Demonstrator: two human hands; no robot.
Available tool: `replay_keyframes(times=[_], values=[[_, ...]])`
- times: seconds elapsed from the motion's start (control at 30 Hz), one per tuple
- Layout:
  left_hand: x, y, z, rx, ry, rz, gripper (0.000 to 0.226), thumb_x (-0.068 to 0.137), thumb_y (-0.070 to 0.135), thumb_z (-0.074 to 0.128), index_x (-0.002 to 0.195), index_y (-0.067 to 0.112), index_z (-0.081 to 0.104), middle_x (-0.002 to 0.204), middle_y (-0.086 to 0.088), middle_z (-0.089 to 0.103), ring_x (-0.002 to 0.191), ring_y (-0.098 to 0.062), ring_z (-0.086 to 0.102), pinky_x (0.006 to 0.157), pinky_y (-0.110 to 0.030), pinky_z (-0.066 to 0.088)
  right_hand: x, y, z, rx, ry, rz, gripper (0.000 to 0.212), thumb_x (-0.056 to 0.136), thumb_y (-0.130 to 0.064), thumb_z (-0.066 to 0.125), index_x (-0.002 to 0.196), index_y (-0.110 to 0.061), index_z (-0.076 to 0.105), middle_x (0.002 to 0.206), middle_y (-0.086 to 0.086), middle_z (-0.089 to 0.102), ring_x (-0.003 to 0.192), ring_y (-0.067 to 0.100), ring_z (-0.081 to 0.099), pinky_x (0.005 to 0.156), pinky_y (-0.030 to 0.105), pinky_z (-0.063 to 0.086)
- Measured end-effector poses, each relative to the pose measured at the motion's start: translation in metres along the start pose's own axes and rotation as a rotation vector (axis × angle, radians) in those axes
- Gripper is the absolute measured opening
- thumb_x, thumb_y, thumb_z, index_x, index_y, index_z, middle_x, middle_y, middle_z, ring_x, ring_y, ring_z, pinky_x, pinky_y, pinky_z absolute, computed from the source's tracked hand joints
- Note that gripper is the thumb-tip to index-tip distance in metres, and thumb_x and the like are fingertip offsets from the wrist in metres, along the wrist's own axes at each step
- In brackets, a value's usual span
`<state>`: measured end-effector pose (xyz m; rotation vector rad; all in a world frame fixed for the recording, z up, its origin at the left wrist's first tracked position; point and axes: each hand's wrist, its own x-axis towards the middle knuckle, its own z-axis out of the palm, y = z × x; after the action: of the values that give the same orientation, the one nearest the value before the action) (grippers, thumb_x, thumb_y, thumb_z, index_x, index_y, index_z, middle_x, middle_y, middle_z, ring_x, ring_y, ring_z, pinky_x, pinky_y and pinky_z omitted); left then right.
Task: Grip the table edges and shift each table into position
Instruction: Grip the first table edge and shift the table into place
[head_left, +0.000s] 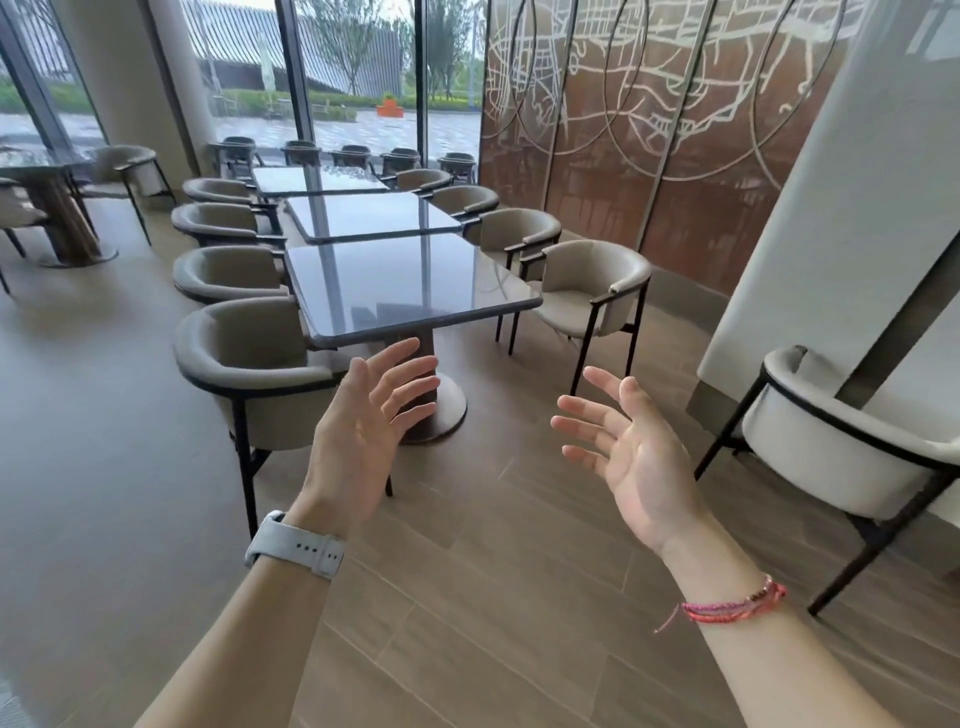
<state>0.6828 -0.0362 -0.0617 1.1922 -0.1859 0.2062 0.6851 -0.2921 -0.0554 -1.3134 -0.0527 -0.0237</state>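
Note:
Three dark glossy square tables stand in a row running away from me: the nearest table (405, 291) on a round pedestal base, the middle table (369, 215) turned slightly askew, and the far table (317, 179) by the window. My left hand (363, 436), with a white watch on the wrist, is raised palm inward with fingers spread, just short of the nearest table's front edge. My right hand (628, 447), a red braided bracelet on its wrist, is also spread and empty, over the floor to the right of the pedestal. Neither hand touches a table.
Beige tub chairs line both sides of the tables, the closest at the left (249, 364) and at the right (592, 291). A white chair (841, 441) stands near a white column on my right. A round table (47, 171) with chairs is at far left. Wood-look floor lies in front of me.

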Motion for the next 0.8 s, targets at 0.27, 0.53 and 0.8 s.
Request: replay_keyframes(times=[0.27,0.53,0.8], values=[[0.123,-0.042,0.002,-0.008,-0.034,-0.057,0.062,0.089,0.069,0.055,0.129,0.024,0.068,0.136,-0.012,0.067,0.133,-0.039,0.055,0.113,-0.054,0.042,0.122,0.018,-0.005,0.027,0.047,0.033,0.057,0.086,-0.057,0.052,0.132,-0.024,0.062,0.123,0.016,0.071,0.109,0.029,0.070,0.094,0.048,0.051],[0.234,-0.116,0.034,0.011,0.039,-0.096,0.059,0.095,0.057,0.038,0.132,0.018,0.064,0.135,-0.015,0.067,0.134,-0.041,0.054,0.114,-0.057,0.040,0.254,0.033,-0.055,0.026,0.032,0.067,0.056,0.086,-0.057,0.052,0.131,-0.025,0.063,0.123,0.016,0.070,0.111,0.029,0.069,0.095,0.047,0.052],[0.351,-0.169,0.093,0.008,0.097,-0.092,0.059,0.095,0.059,0.043,0.132,0.017,0.064,0.136,-0.016,0.066,0.125,-0.033,0.060,0.117,-0.059,0.037,0.395,0.016,-0.125,0.034,-0.021,0.134,0.058,0.083,-0.058,0.052,0.131,-0.026,0.063,0.123,0.015,0.071,0.109,0.027,0.070,0.091,0.044,0.052]])
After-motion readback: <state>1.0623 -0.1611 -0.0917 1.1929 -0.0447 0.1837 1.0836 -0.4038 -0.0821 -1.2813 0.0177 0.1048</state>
